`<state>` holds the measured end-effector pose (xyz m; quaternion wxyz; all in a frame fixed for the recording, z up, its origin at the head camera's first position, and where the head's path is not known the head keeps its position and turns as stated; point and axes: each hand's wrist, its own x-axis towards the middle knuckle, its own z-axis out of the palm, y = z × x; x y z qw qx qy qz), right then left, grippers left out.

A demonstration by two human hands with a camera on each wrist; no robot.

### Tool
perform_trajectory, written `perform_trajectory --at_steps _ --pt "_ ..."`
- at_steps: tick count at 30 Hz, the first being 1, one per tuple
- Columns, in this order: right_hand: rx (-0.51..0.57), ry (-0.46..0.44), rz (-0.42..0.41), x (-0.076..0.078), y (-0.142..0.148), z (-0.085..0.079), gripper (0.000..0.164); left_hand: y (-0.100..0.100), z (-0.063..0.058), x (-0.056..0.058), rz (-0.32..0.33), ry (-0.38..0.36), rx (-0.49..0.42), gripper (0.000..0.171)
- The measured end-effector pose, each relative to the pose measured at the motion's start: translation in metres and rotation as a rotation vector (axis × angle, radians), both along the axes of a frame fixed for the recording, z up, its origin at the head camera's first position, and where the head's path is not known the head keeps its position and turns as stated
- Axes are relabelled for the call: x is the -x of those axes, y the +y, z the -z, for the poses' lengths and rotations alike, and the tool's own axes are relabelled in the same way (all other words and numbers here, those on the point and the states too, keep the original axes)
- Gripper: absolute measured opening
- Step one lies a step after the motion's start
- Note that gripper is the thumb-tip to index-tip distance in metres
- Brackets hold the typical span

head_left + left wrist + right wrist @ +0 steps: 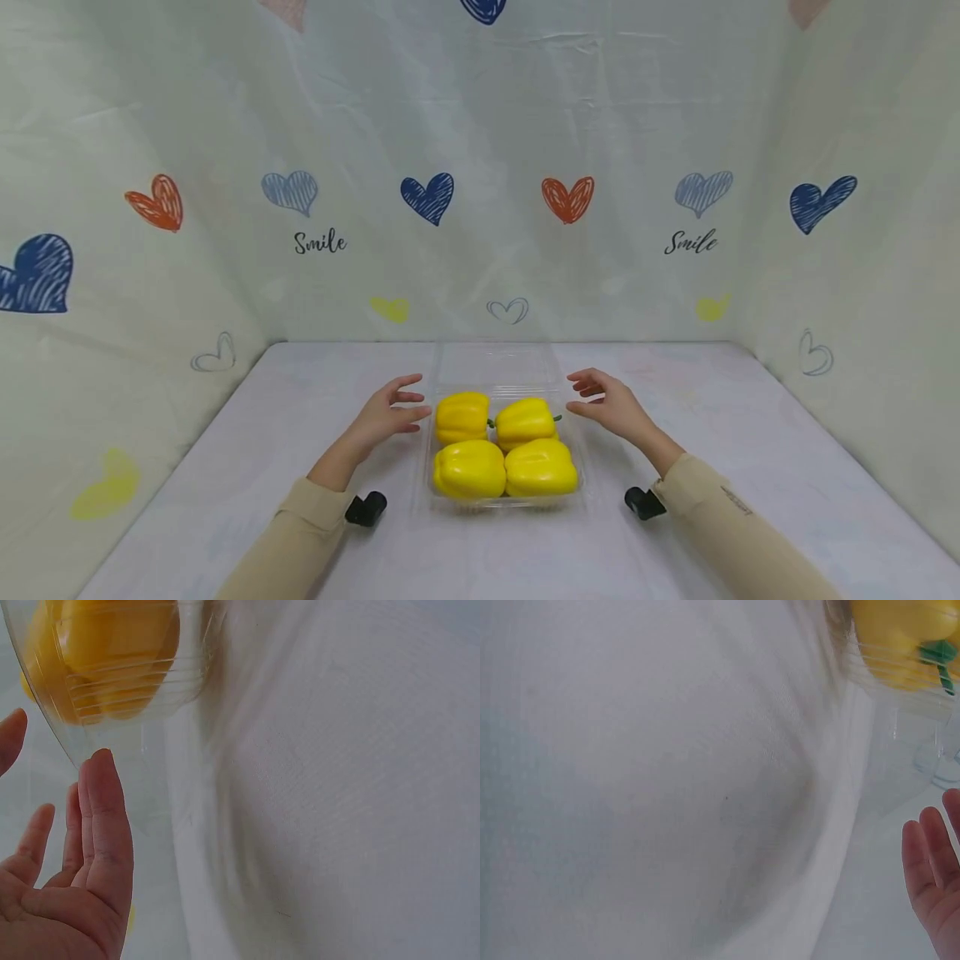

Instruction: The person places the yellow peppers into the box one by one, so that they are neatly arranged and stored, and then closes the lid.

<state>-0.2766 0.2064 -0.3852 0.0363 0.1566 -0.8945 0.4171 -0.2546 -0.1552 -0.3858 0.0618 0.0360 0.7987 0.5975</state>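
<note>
Several yellow bell peppers (469, 470) lie in a clear plastic container (517, 503) in the middle of the table, two of them with green stems showing. The container's transparent lid (495, 367) is folded back behind it. My left hand (386, 417) hovers at the container's left side, fingers spread and holding nothing. On the other side is my right hand (611, 407), also holding nothing, its fingers pointing toward the container. The left wrist view shows the left fingertips (102, 761) close to the container's rim; whether they touch it I cannot tell.
A white cloth-like cover lies over the table (262, 467). Behind and at both sides hangs a pale curtain (495, 108) printed with hearts and the word Smile. A black wrist device (366, 509) sits under the left sleeve, another (645, 503) under the right.
</note>
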Motion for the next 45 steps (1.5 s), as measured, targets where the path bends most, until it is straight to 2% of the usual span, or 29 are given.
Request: perform_trajectory --at_steps 6,10,16,18,23,30,33,38,42,45 --pt "0.022 -0.069 -0.032 0.009 -0.002 0.002 0.051 -0.001 0.004 0.009 0.031 -0.018 -0.026 0.064" --pt "0.017 -0.112 -0.012 0.017 -0.003 0.003 0.053 0.000 0.008 0.016 0.060 -0.021 -0.063 0.066" --pt "0.061 -0.271 -0.004 0.025 -0.005 0.010 0.056 -0.001 0.014 0.022 0.126 -0.025 -0.132 0.068" --pt "0.064 -0.294 -0.008 0.024 -0.005 0.011 0.056 -0.001 0.016 0.023 0.140 -0.033 -0.161 0.069" --pt "0.080 -0.232 -0.028 0.023 -0.006 0.010 0.060 -0.001 0.016 0.024 0.131 -0.038 -0.221 0.074" --pt "0.135 -0.134 -0.004 0.022 -0.013 0.004 0.081 0.003 0.018 0.027 0.102 -0.007 -0.248 0.073" --pt "0.167 -0.075 0.008 0.020 -0.017 0.002 0.075 0.005 0.020 0.027 0.070 0.008 -0.260 0.067" --pt "0.153 0.004 0.002 0.015 -0.012 0.001 0.054 0.004 0.020 0.024 0.035 0.035 -0.229 0.048" --pt "0.140 0.005 0.005 0.009 -0.003 0.000 0.027 0.002 0.019 0.019 -0.017 0.017 -0.155 0.032" --pt "0.111 -0.033 -0.007 0.002 0.002 -0.001 0.022 0.000 0.019 0.014 -0.047 -0.035 -0.129 0.018"
